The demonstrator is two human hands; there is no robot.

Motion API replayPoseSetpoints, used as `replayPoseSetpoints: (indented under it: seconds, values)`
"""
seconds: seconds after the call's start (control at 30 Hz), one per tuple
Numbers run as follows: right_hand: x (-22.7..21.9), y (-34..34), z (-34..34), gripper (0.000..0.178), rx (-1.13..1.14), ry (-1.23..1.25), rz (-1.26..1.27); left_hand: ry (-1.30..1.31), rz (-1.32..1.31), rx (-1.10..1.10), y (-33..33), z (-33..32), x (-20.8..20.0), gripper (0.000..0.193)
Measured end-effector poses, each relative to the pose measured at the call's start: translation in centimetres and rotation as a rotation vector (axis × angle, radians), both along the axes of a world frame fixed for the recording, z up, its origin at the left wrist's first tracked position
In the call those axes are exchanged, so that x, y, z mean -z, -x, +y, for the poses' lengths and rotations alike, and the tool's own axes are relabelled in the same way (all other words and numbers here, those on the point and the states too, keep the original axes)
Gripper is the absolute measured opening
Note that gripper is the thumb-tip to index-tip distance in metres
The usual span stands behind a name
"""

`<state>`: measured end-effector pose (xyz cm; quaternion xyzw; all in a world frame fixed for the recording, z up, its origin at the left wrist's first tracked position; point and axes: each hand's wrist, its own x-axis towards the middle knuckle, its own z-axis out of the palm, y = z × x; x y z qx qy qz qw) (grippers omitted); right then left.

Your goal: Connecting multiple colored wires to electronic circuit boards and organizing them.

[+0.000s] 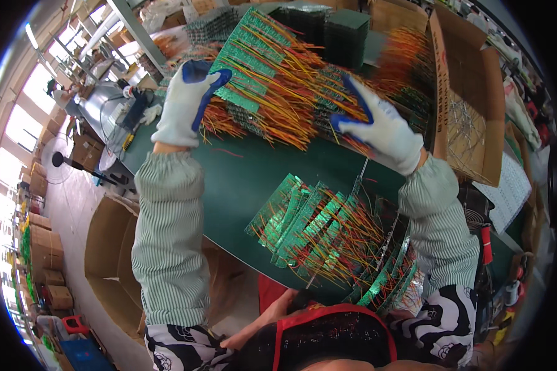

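Note:
My left hand (189,102), in a white glove with blue palm, is at the left edge of a green circuit board panel (250,55). Its thumb rests against the board edge, apart from the blurred fingers. Red, orange and yellow wires (278,111) hang from the panel and cover the stack under it. My right hand (380,123), gloved alike, has thumb and forefinger spread wide beside the right side of the wired stack. Nothing shows in its grasp. Closer to me, a loose pile of narrow green boards (309,222) with wires lies on the dark green table (223,204).
Another wired pile (405,62) stands blurred at the back right, near stacked dark boards (346,37). An open cardboard box (495,123) with thin wires inside is at the right, beside a paper sheet (504,191). Below the table's left edge is an open carton (111,266).

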<state>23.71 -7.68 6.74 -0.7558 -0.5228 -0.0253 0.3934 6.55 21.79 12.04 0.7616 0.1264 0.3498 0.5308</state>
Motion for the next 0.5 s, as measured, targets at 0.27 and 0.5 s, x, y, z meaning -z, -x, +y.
replayPoseSetpoints:
  seconds: [0.27,0.5]
  values:
    - [-2.9,-2.1,3.7,0.071,-0.202,-0.371,0.251,0.283,-0.065,0.076,5.9,-6.6,0.8,0.022]
    - [-4.8,0.9,3.2,0.048,-0.203,0.025,0.473,0.458,0.163,0.174,8.1,-11.3,2.1,0.028]
